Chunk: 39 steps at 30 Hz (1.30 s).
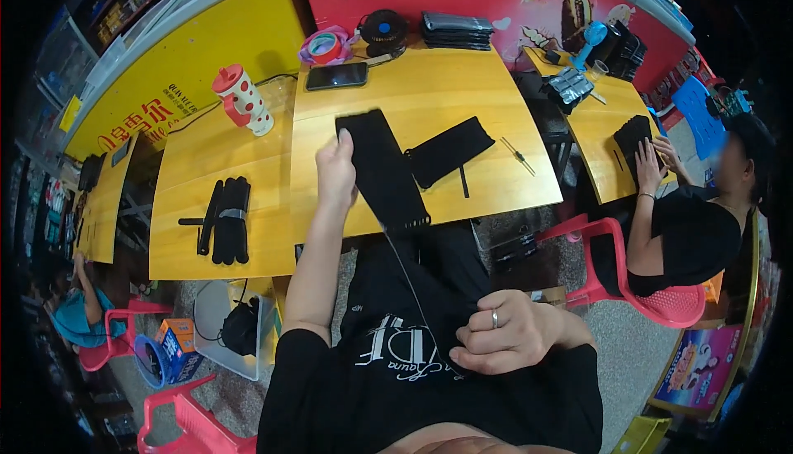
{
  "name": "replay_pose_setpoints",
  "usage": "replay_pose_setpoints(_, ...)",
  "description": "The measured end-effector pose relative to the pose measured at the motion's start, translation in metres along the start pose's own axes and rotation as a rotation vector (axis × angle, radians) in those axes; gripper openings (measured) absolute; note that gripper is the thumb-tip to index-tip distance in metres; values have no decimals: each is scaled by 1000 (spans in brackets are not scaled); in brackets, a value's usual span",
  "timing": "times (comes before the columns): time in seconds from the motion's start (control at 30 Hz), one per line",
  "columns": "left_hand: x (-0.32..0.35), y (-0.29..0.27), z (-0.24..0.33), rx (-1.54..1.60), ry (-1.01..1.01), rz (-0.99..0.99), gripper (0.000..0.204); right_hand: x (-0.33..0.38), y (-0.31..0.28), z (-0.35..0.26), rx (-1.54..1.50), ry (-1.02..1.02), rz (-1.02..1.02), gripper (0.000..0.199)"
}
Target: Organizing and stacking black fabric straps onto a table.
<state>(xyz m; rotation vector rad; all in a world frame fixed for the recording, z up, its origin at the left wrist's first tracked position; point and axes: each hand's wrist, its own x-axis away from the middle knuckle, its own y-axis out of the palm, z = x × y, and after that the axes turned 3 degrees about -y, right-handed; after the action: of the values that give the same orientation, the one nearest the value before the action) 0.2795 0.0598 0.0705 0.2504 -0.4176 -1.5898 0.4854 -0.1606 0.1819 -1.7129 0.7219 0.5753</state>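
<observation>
My left hand (337,169) is closed on the left edge of a black fabric panel (382,165) with a row of small loops along its near end. The panel lies slanted across the table, its near end by the front edge. From that end a thin thread (406,276) runs taut towards my right hand (504,334). That hand, with a ring on it, is closed in front of my shirt, its fingers pinched round the thread. A second black fabric piece (452,152) touches the panel's right side. Beside it lie a narrow black strip (465,182) and a thin needle-like tool (518,156).
A phone (337,76), tape roll (322,47), small fan (383,31) and stacked black pieces (457,30) line the table's back. Left are a spotted tumbler (244,100) and a black bundle (231,221). A co-worker (690,223) handles black fabric at right.
</observation>
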Motion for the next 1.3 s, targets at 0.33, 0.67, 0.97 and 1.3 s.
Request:
replay_pose_setpoints(0.33,-82,-73,58,50,392,382,32,2,-11,-8,57,-59,47,12)
replay_pose_setpoints(0.67,68,39,-19,-345,-200,-692,42,15,-7,64,-142,764,249,20)
replay_pose_setpoints(0.97,84,36,-24,-203,-403,-720,42,44,11,80,-508,1097,495,12)
replay_pose_setpoints(1.3,93,34,-27,-132,-469,-694,45,54,24,84,-500,1090,585,15)
